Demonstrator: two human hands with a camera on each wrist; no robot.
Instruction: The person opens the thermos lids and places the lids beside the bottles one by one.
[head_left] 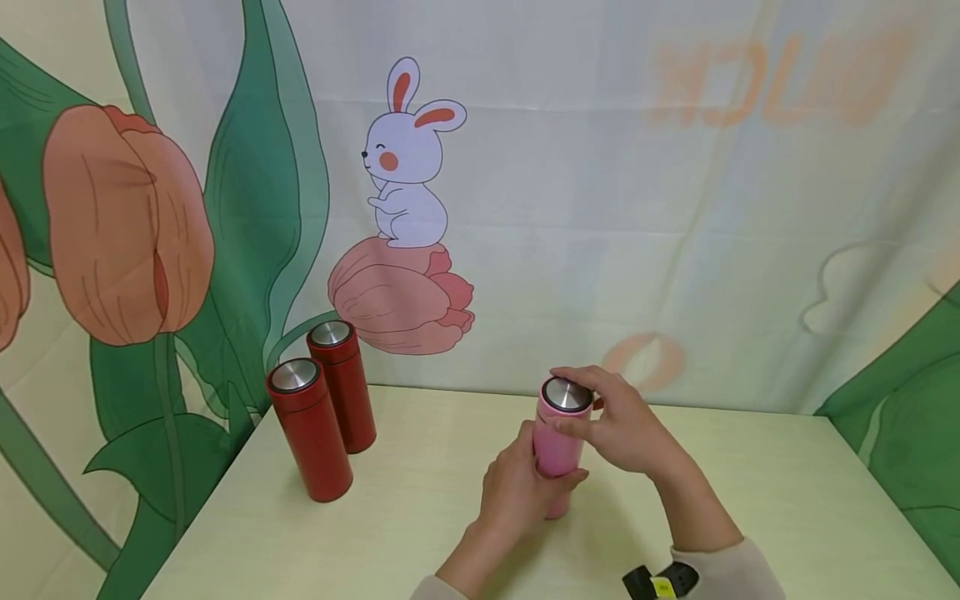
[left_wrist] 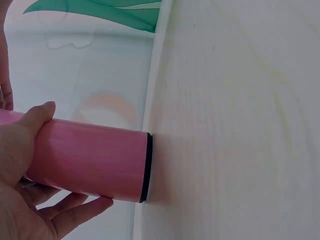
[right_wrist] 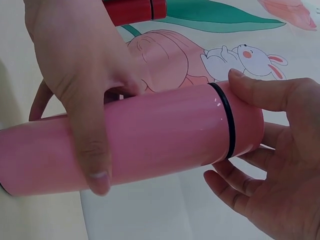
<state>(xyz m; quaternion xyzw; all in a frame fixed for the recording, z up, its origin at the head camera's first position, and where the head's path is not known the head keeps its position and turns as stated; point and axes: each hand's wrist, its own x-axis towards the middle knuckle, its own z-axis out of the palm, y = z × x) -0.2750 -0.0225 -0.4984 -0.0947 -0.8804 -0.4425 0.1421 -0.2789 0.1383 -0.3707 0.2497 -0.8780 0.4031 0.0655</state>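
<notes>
A pink thermos bottle (head_left: 558, 450) with a silver-topped lid (head_left: 567, 394) stands upright at the right of the table. My left hand (head_left: 513, 492) grips its body, the thumb laid across the front. Up at the lid, my right hand (head_left: 618, 421) holds the rim between thumb and fingers. In the right wrist view a black ring separates the lid (right_wrist: 247, 120) from the body (right_wrist: 160, 135), and the right thumb lies on the lid's side. The left wrist view shows the bottle's black base (left_wrist: 147, 167) close at the tabletop, with left fingers (left_wrist: 82, 215) curled around the body.
Two red thermos bottles (head_left: 311, 437) with silver lids stand at the table's left edge, one behind the other. The pale wooden table (head_left: 420, 533) meets a printed curtain (head_left: 562, 208) along its back. A dark band with a yellow patch (head_left: 662, 586) sits at the right sleeve.
</notes>
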